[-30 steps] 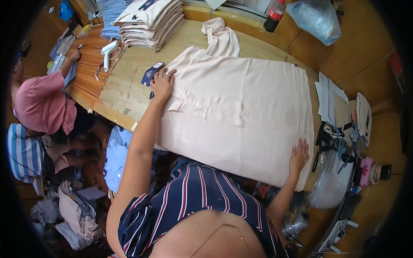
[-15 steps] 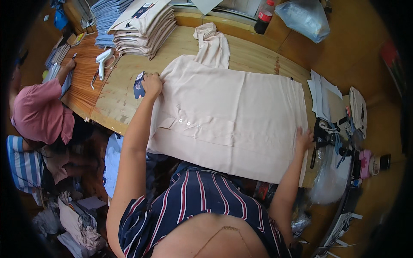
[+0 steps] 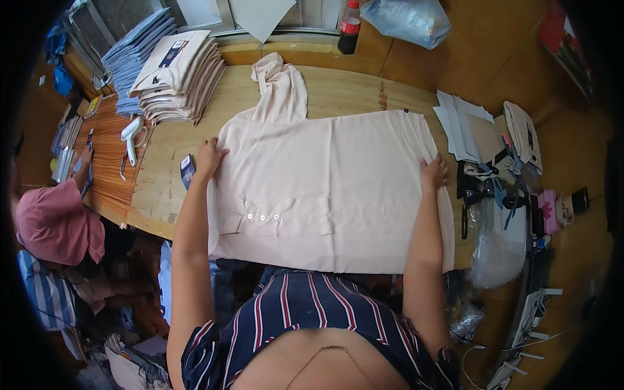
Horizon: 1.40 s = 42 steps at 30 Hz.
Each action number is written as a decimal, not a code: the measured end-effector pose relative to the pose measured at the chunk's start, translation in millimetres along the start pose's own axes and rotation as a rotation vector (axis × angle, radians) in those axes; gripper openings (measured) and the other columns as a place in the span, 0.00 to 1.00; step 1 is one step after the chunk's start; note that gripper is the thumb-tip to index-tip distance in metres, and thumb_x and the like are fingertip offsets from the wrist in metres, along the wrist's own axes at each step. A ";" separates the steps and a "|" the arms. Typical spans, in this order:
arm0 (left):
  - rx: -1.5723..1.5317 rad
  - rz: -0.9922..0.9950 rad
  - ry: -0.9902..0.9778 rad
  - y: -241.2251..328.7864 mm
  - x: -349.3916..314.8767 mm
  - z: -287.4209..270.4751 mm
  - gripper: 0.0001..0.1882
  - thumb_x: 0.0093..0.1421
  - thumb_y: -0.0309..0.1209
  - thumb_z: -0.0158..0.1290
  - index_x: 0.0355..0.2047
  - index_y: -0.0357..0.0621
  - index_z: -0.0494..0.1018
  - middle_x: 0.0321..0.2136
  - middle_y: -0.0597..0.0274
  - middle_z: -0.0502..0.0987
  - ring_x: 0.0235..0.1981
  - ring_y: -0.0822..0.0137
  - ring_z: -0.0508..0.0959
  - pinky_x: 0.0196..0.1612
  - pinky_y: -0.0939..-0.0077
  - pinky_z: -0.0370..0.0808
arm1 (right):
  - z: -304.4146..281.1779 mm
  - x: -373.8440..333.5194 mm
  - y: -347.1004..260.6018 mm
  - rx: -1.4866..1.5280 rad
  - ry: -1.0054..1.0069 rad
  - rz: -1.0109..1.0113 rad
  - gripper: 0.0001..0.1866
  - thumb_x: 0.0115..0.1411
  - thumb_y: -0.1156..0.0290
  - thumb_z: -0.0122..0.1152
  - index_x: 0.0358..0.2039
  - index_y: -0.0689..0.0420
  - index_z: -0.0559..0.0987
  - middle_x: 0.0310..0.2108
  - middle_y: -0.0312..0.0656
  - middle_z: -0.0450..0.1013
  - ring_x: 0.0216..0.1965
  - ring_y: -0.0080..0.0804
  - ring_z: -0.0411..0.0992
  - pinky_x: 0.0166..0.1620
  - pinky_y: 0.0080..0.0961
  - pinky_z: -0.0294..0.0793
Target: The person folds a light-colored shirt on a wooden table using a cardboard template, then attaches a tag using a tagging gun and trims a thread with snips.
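Observation:
A pale pink shirt [image 3: 325, 175] lies spread flat on the wooden table [image 3: 351, 91], its collar and three white buttons near the left side and one sleeve [image 3: 279, 91] stretched toward the far edge. My left hand [image 3: 209, 156] presses flat on the shirt's left edge, fingers apart. My right hand [image 3: 433, 172] rests flat on the shirt's right edge, fingers apart. Neither hand holds anything. A small dark blue tag [image 3: 187, 170] lies on the table just left of my left hand.
A stack of folded pale shirts [image 3: 179, 78] and a pile of blue ones [image 3: 136, 52] stand at the far left. A bottle [image 3: 350, 29] and a plastic bag [image 3: 406, 19] sit at the back. White card sheets [image 3: 458, 120] lie right. Another person in pink [image 3: 55, 224] sits left.
Both hands slid outward and farther up the shirt; the right hand moved from the near hem to the right edge. The shirt now lies smoother and flatter.

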<state>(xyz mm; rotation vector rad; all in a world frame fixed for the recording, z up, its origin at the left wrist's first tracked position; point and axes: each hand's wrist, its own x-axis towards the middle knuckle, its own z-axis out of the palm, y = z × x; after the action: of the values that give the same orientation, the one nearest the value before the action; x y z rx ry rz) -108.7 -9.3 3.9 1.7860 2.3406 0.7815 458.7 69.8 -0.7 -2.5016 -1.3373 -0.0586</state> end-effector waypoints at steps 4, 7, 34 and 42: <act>-0.245 -0.422 -0.404 -16.2 21.0 -8.7 0.31 0.43 0.43 0.59 0.42 0.32 0.67 0.37 0.43 0.72 0.41 0.54 0.72 0.43 0.67 0.67 | 15.1 16.1 1.1 0.208 -0.185 0.054 0.27 0.49 0.61 0.58 0.49 0.58 0.66 0.41 0.45 0.69 0.40 0.38 0.69 0.44 0.38 0.66; 0.400 -0.182 -0.839 30.3 26.4 -82.8 0.32 0.45 0.48 0.57 0.41 0.32 0.68 0.37 0.45 0.73 0.40 0.57 0.73 0.42 0.70 0.68 | -31.5 30.7 25.2 0.661 -0.757 -0.093 0.23 0.47 0.64 0.62 0.41 0.64 0.71 0.33 0.42 0.73 0.32 0.32 0.71 0.39 0.27 0.69; -2.254 0.590 -0.181 20.4 30.5 -194.3 0.16 0.59 0.29 0.42 0.47 0.37 0.62 0.46 0.53 0.67 0.47 0.62 0.67 0.49 0.64 0.67 | -218.6 53.1 54.9 1.783 -0.044 -0.450 0.09 0.48 0.83 0.49 0.32 0.59 0.69 0.41 0.43 0.66 0.44 0.35 0.64 0.51 0.32 0.59; -0.952 -0.483 -0.075 -35.8 -72.9 -65.4 0.12 0.58 0.31 0.43 0.42 0.42 0.64 0.42 0.56 0.68 0.36 0.63 0.73 0.36 0.72 0.71 | -46.2 -25.5 141.4 0.520 0.081 -0.443 0.08 0.48 0.80 0.50 0.30 0.56 0.73 0.35 0.48 0.68 0.44 0.42 0.64 0.49 0.33 0.61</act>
<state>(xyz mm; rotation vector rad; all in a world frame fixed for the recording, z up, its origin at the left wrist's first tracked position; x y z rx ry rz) -141.9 -105.3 27.8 0.7982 1.7190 1.3620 564.9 -37.3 4.1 -1.7367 -1.6024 0.0813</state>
